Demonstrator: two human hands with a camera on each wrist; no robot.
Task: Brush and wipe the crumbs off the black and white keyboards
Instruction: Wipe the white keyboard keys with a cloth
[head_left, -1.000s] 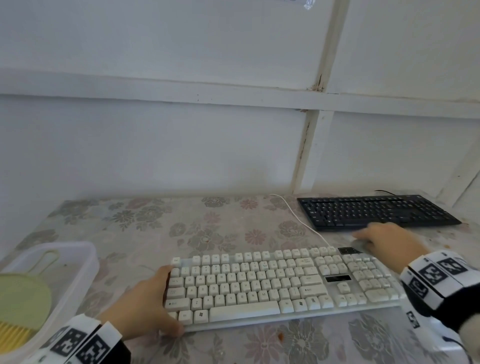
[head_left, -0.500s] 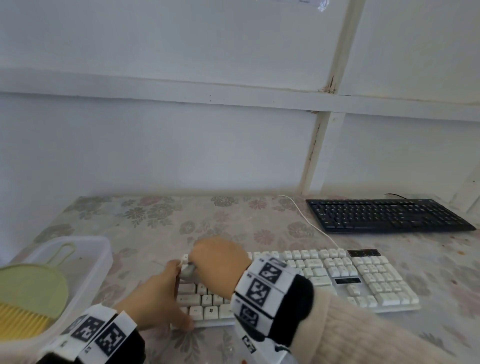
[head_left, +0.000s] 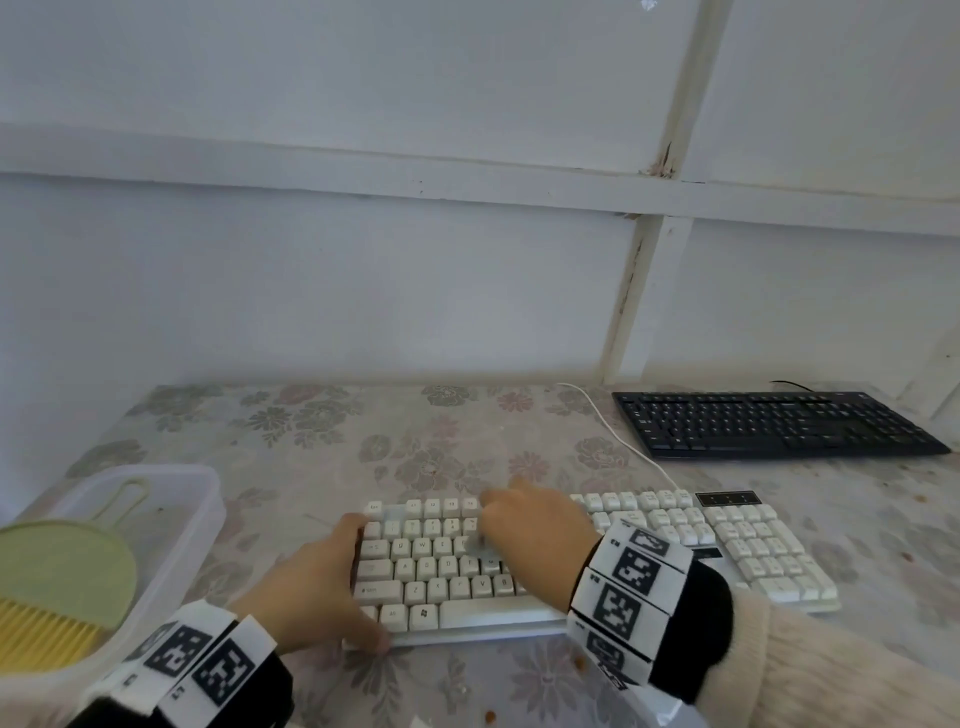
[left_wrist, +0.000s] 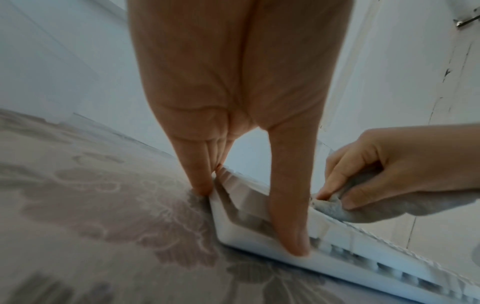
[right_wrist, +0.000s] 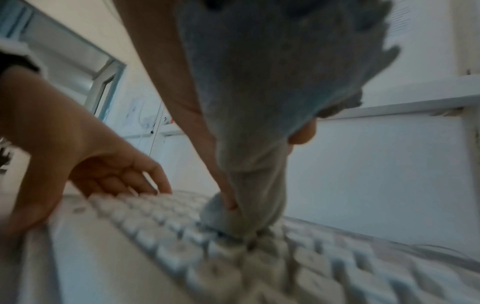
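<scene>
The white keyboard (head_left: 675, 540) lies near the front of the flowered table. My left hand (head_left: 332, 577) grips its left end, thumb (left_wrist: 288, 205) on the front corner and the other fingers along the far left edge. My right hand (head_left: 524, 519) holds a bunched grey cloth (right_wrist: 249, 102) and presses it onto the upper keys left of the middle. In the left wrist view its fingertips pinch the cloth (left_wrist: 363, 207) against the keys. The black keyboard (head_left: 769, 423) lies untouched at the back right.
A clear plastic bin (head_left: 171, 499) stands at the left edge with a green brush (head_left: 62, 571) with yellow bristles in it. The white cable (head_left: 613, 431) runs back to the wall. Brown crumbs (head_left: 576, 662) lie on the cloth in front of the keyboard.
My right hand swept with the cloth from the keyboard's right end to its left end, then back a little to the right. The left hand has stayed on the left end.
</scene>
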